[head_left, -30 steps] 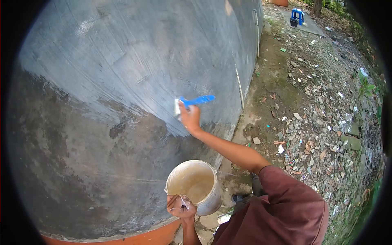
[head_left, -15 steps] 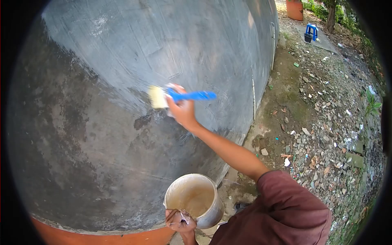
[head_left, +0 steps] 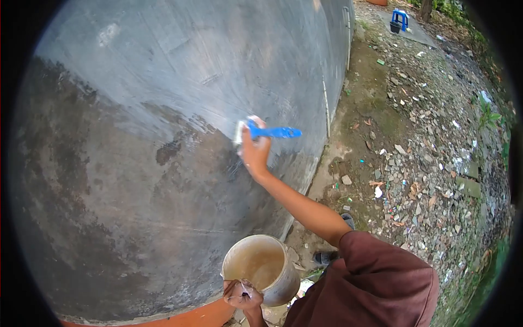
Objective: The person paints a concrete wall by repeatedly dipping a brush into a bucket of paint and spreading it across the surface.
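Observation:
My right hand [head_left: 255, 147] grips a wide brush with a blue handle [head_left: 280, 132], whose pale bristles [head_left: 238, 133] are against the grey wall [head_left: 180, 71]. The handle points to the right. Lower down, my left hand [head_left: 242, 295] is closed at the near rim of a bucket [head_left: 289, 283] that holds a cloudy, brownish liquid. The wall is pale grey and streaked at the top, darker and blotchy at lower left.
An orange band [head_left: 190, 317] runs along the wall's base. On the right lies ground covered with rubble [head_left: 430, 163]. A blue stool [head_left: 399, 20] and a black pot [head_left: 395, 27] stand at the top right. My shoes [head_left: 325, 257] show beside the bucket.
My right hand and the brush have moved right across the wall, and the bristles now look narrower. The view has shifted slightly. My left hand stays at the bucket.

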`<state>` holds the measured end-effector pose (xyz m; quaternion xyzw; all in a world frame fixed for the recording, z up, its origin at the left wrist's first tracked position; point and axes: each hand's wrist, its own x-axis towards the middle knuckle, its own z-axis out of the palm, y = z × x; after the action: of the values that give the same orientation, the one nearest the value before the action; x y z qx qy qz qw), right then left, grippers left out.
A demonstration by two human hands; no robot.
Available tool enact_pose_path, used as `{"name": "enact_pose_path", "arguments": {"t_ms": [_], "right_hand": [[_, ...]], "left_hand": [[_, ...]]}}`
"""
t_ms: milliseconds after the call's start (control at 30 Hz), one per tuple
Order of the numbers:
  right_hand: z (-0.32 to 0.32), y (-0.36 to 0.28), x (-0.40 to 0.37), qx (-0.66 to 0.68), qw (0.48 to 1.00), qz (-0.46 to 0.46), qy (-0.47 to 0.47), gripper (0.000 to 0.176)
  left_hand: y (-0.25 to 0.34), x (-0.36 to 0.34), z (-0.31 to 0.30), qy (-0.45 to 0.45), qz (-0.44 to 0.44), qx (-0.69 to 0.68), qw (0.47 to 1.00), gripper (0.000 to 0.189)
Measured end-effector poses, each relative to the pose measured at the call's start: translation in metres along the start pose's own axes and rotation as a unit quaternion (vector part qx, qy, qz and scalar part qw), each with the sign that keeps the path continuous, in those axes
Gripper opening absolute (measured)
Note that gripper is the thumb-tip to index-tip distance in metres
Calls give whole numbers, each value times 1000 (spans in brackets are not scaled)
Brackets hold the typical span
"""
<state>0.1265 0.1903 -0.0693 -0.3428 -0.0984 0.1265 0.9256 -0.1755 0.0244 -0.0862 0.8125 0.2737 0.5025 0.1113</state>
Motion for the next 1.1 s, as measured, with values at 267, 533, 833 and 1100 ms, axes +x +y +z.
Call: {"name": "enact_pose_path", "arguments": {"t_ms": [267, 533, 833, 1100], "right_hand": [[-52, 41, 28, -109, 943, -290, -118, 28], [-354, 287, 28, -336, 920, -14, 203, 25], [-170, 101, 28, -152, 978, -125, -72, 27], [-258, 213, 53, -202, 937, -268, -97, 28]], "left_hand": [[-52, -39, 43, 40, -114, -9, 993, 24], [-67, -62, 109, -215, -45, 135, 966, 23], [-119, -70, 167, -266, 39, -64, 961, 20], [-134, -89, 193, -254, 69, -91, 960, 44]]}}
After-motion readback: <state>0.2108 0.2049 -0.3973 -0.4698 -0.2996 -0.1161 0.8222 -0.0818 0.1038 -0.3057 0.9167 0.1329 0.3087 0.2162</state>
